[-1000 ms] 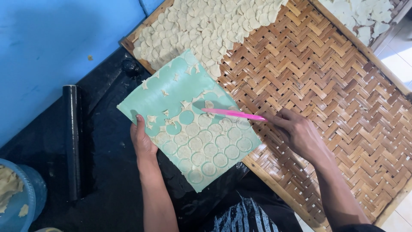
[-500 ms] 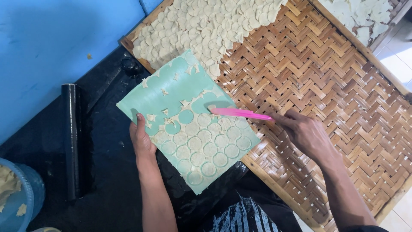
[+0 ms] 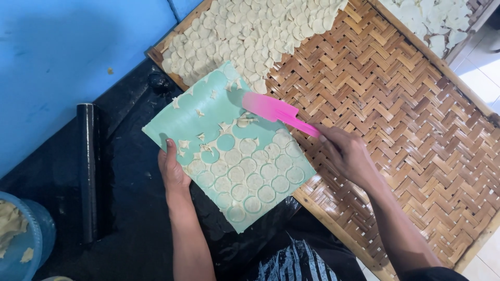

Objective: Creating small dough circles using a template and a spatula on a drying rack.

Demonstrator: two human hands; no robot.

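My left hand (image 3: 173, 172) grips the left edge of a teal board (image 3: 198, 117), tilted over the edge of a woven bamboo tray (image 3: 396, 104). A thin sheet of pale dough (image 3: 250, 177) cut into rounds covers the board's lower half; scraps dot its upper half. My right hand (image 3: 346, 153) holds a pink spatula (image 3: 276, 111) by the handle, its flat blade lying over the board's upper right part. Many cut dough discs (image 3: 250, 31) lie in overlapping rows on the far left part of the tray.
A black rolling pin (image 3: 89, 171) lies on the black sheet (image 3: 130, 229) to the left. A blue bowl (image 3: 36, 239) with dough sits at the bottom left. A blue wall (image 3: 62, 52) is behind. A second tray with dough pieces (image 3: 432, 21) lies at the top right.
The spatula has turned from edge-on to flat and moved up toward the board's top right. More bare teal shows where rounds lay. My left hand has stayed on the board's edge.
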